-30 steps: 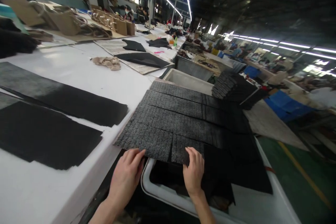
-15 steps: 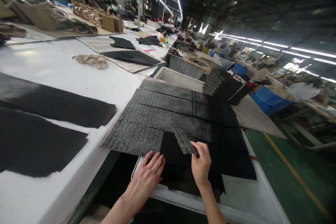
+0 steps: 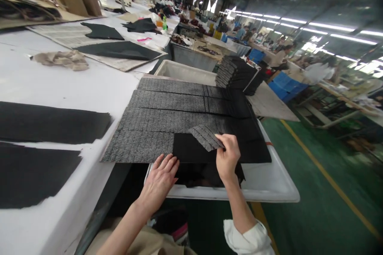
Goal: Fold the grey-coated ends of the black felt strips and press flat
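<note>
Overlapping rows of grey textured fabric pieces (image 3: pixel 143 121) with black ends lie on a board in front of me. My left hand (image 3: pixel 161 175) rests on the near edge of the closest row, fingers stretched out and fairly flat. To its right, my right hand (image 3: pixel 228 153) pinches a small grey fabric piece (image 3: pixel 205 136) between thumb and fingers. That piece is lifted at an angle over a black fabric area (image 3: pixel 184 147). My right fingertips hide part of its right end.
Below the board is a white plastic tub (image 3: pixel 257 183) with dark material in it. Large black fabric panels (image 3: pixel 50 123) lie on the white table at left, with a beige crumpled cloth (image 3: pixel 62 59) farther back. Stacked dark fabric pieces (image 3: pixel 236 73) stand behind the board.
The view has shifted, so the scene sits farther left and higher. My right hand still pinches the grey piece, which shows more of its surface. My left hand stays at the edge.
</note>
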A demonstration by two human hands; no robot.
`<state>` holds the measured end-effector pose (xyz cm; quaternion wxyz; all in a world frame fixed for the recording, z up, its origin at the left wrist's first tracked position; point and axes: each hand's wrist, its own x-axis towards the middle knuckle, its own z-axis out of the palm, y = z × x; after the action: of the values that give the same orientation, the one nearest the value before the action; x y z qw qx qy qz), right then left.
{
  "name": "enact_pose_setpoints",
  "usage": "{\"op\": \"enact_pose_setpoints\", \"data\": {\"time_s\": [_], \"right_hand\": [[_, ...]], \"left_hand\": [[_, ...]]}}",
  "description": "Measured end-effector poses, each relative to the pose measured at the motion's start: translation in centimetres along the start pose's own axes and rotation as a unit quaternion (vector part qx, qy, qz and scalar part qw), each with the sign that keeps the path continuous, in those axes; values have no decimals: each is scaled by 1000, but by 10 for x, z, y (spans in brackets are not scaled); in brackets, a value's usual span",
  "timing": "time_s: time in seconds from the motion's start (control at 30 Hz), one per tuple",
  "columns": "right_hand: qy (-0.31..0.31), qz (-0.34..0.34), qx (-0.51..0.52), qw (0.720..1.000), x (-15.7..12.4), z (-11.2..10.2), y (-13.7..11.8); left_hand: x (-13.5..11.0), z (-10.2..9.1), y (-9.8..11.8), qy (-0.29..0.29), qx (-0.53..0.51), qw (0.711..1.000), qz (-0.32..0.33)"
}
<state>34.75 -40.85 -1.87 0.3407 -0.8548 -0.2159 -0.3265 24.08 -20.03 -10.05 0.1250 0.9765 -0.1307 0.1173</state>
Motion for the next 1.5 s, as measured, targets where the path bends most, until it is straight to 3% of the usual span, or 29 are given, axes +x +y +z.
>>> {"op": "enact_pose_setpoints", "data": {"time_s": [0.33,0.47,0.6,0.83,1.07,1.3,1.5], "right_hand": [[-45,-1,-12,999,-28,6,-11],[-32,8,10,999,-29,3,-9],[53,28,36,998,-3,-16,-2],[197,-4,-58,979,60,-80,9],[252,-23,-58,966,92,-108,49],[245,-39,-43,968,94,-115,38],[142,-30,-67,987,59,-84,-7]], "left_hand": [[11,-11,6,-23,8,1000,0],[13,-12,6,-23,9,1000,-5],[13,-12,6,-23,11,1000,-5],[11,-10,5,-18,10,1000,-10],[8,-10,4,-13,-3,1000,-3],[8,-15,0,-13,-46,999,-18],[18,-28,20,15,-106,993,-39]]}}
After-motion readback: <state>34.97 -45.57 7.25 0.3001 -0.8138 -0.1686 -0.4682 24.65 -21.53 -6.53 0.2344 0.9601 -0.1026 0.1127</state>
